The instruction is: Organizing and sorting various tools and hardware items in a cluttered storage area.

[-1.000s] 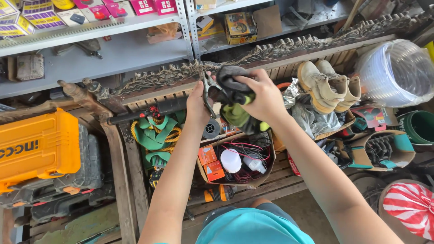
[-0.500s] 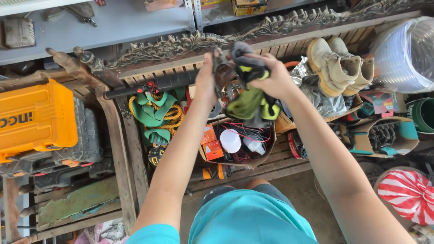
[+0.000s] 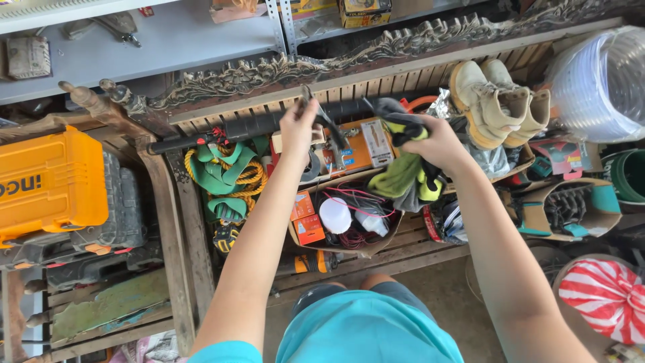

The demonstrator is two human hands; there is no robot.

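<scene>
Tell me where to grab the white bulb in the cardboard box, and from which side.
Grip the bulb around its round white dome, coming straight down from above. It lies in the open-topped box with red wires and small orange boxes crowding its sides, so only the top is free. Fingers should probably straddle the dome's widest part.

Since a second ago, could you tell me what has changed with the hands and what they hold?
The hands have drawn apart: the left hand now holds the metal pliers alone, and the right hand has carried the yellow-and-grey gloves rightward. The cardboard box and beige boots stayed put.
</scene>
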